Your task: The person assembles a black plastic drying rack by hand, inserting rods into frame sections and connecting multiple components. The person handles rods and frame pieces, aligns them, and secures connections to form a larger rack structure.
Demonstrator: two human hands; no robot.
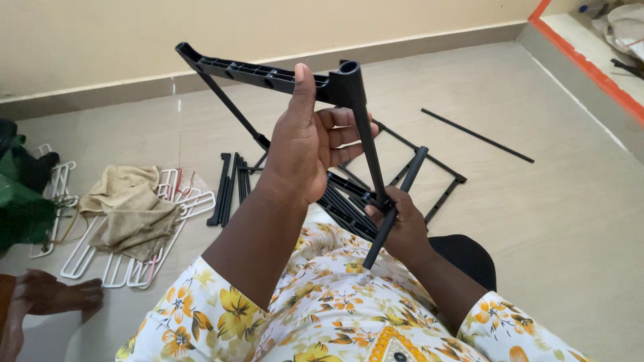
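My left hand grips a black plastic rack frame by its ribbed top bar, held up in front of me. Thin black rods run down from the bar's two ends. My right hand is closed around a thicker black tube that slants up from my lap beside one of those rods. More black ribbed bars lie under my hands, partly hidden.
Black bars and a rectangular rod frame lie on the tiled floor, with a loose thin rod farther right. White hangers and a beige cloth sit left. A bare foot shows at lower left. A step with an orange edge is at the right.
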